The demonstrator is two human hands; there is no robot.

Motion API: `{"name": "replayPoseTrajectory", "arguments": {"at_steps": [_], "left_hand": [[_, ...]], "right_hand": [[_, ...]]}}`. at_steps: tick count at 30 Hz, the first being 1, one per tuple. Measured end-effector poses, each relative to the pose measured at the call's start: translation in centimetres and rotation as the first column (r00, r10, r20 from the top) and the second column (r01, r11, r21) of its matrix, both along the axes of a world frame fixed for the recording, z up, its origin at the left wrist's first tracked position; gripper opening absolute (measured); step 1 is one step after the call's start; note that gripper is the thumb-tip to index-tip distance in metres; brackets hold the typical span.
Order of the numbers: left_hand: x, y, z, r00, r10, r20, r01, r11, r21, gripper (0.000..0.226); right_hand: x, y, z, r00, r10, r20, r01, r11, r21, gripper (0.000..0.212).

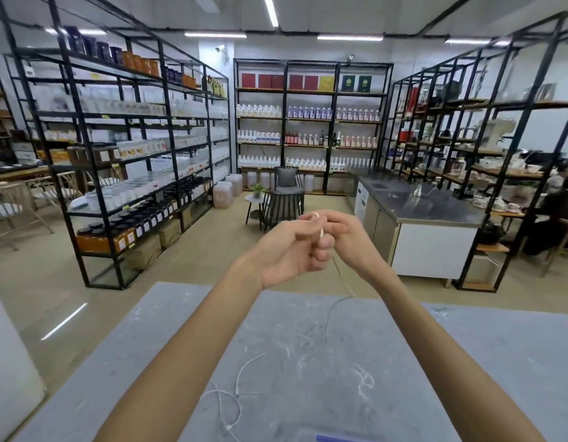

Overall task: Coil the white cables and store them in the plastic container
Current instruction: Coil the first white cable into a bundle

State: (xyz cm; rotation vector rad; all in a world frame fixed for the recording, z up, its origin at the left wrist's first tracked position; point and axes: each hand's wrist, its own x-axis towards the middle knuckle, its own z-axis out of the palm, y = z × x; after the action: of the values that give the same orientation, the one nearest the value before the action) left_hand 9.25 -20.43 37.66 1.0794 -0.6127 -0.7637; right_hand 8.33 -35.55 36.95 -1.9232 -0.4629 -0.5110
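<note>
Both my hands are raised above the far edge of the grey marble table. My left hand and my right hand meet and pinch the end of a thin white cable. Its white plug tip shows between the fingers. The cable hangs from my hands and curves down onto the table. A second white cable lies loose in tangled loops on the table near my left forearm. At the bottom edge a sliver of a container with a blue edge is visible.
Black metal shelving full of bottles and jars lines the left, back and right. A steel counter stands to the right. A dark chair and small side table stand ahead. A person sits at the far right.
</note>
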Motion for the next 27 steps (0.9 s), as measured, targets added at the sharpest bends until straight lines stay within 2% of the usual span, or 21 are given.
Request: {"name": "replayPoseTrajectory", "arguments": {"at_steps": [2, 6, 8, 9, 10, 12, 13, 14, 15, 16, 17, 18, 19, 21, 22, 23, 24, 25, 26, 27], "left_hand": [[-0.1, -2.0, 1.1, 0.993, -0.101, -0.058, 0.096, 0.992, -0.080, 0.028], [-0.4, -5.7, 1.7, 0.962, -0.245, -0.122, 0.234, 0.968, -0.094, 0.051], [-0.7, -7.3, 1.6, 0.959, -0.259, -0.116, 0.249, 0.964, -0.091, 0.054], [-0.9, -8.1, 1.4, 0.962, -0.253, -0.105, 0.244, 0.965, -0.093, 0.052], [-0.9, -8.8, 1.2, 0.966, -0.244, -0.090, 0.235, 0.967, -0.099, 0.049], [-1.0, -10.0, 0.8, 0.977, -0.211, -0.042, 0.205, 0.971, -0.122, 0.042], [-0.8, -10.4, 0.7, 0.981, -0.191, -0.017, 0.187, 0.973, -0.135, 0.039], [-0.6, -10.8, 0.5, 0.985, -0.170, 0.006, 0.169, 0.975, -0.144, 0.037], [-0.2, -11.1, 0.4, 0.990, -0.141, 0.026, 0.143, 0.978, -0.151, 0.036], [0.3, -11.3, 0.3, 0.994, -0.096, 0.044, 0.102, 0.982, -0.156, 0.036], [0.9, -11.4, 0.2, 0.998, -0.037, 0.060, 0.046, 0.986, -0.158, 0.039], [1.4, -11.4, 0.0, 0.997, 0.029, 0.077, -0.017, 0.988, -0.153, 0.043], [2.0, -11.3, -0.2, 0.990, 0.098, 0.099, -0.084, 0.987, -0.134, 0.049], [2.9, -10.9, -1.2, 0.958, 0.228, 0.174, -0.223, 0.974, -0.047, 0.060], [3.1, -10.6, -1.8, 0.932, 0.269, 0.243, -0.282, 0.959, 0.019, 0.064], [3.2, -10.5, -2.5, 0.900, 0.285, 0.330, -0.329, 0.940, 0.087, 0.066], [2.9, -10.5, -3.1, 0.861, 0.284, 0.422, -0.374, 0.916, 0.146, 0.065], [2.5, -10.6, -3.6, 0.819, 0.272, 0.504, -0.413, 0.890, 0.191, 0.066], [1.9, -10.7, -4.0, 0.789, 0.243, 0.564, -0.428, 0.876, 0.222, 0.070], [1.2, -10.9, -4.1, 0.790, 0.194, 0.581, -0.396, 0.886, 0.242, 0.077]], "right_hand": [[-0.4, -1.2, 0.1, 0.999, -0.008, -0.031, 0.008, 1.000, 0.000, 0.029], [-1.4, -4.4, -0.6, 0.998, -0.060, -0.035, 0.063, 0.992, 0.111, 0.049], [-2.6, -5.5, -0.1, 0.999, -0.031, 0.038, 0.025, 0.990, 0.142, 0.040], [-3.6, -6.1, 0.4, 0.999, -0.024, 0.040, 0.017, 0.987, 0.159, 0.027], [-3.4, -6.1, 0.4, 0.999, -0.026, 0.022, 0.022, 0.985, 0.173, 0.023], [-3.2, -6.0, 0.2, 0.977, -0.202, -0.061, 0.210, 0.965, 0.159, 0.035], [-2.8, -6.9, -0.7, 0.919, -0.378, -0.111, 0.391, 0.908, 0.147, 0.033], [-3.0, -7.5, -1.7, 0.809, -0.579, -0.102, 0.586, 0.808, 0.060, 0.031], [-3.5, -7.7, -2.4, 0.829, -0.537, -0.155, 0.533, 0.843, -0.071, 0.028], [-3.5, -7.3, -2.5, 0.920, -0.369, -0.132, 0.373, 0.928, 0.006, 0.024], [-3.9, -7.0, -2.8, 0.964, -0.167, -0.209, 0.176, 0.984, 0.028, 0.023], [-4.4, -7.2, -3.7, 0.959, -0.037, -0.280, 0.053, 0.997, 0.050, 0.026], [-5.3, -7.9, -4.7, 0.938, 0.021, -0.346, -0.020, 1.000, 0.006, 0.027], [-6.3, -7.5, -6.4, 0.914, 0.030, -0.405, -0.117, 0.974, -0.194, 0.025], [-6.8, -7.4, -6.8, 0.928, 0.002, -0.372, -0.135, 0.934, -0.331, 0.023], [-7.2, -7.5, -6.8, 0.961, -0.044, -0.274, -0.094, 0.878, -0.470, 0.020], [-7.4, -7.7, -6.2, 0.989, -0.090, -0.114, 0.012, 0.832, -0.555, 0.017], [-7.7, -8.3, -5.1, 0.987, -0.137, 0.080, 0.158, 0.791, -0.590, 0.016], [-7.6, -9.0, -3.9, 0.946, -0.164, 0.279, 0.302, 0.757, -0.579, 0.017], [-7.6, -9.4, -2.5, 0.891, -0.181, 0.416, 0.401, 0.742, -0.537, 0.017]]}}
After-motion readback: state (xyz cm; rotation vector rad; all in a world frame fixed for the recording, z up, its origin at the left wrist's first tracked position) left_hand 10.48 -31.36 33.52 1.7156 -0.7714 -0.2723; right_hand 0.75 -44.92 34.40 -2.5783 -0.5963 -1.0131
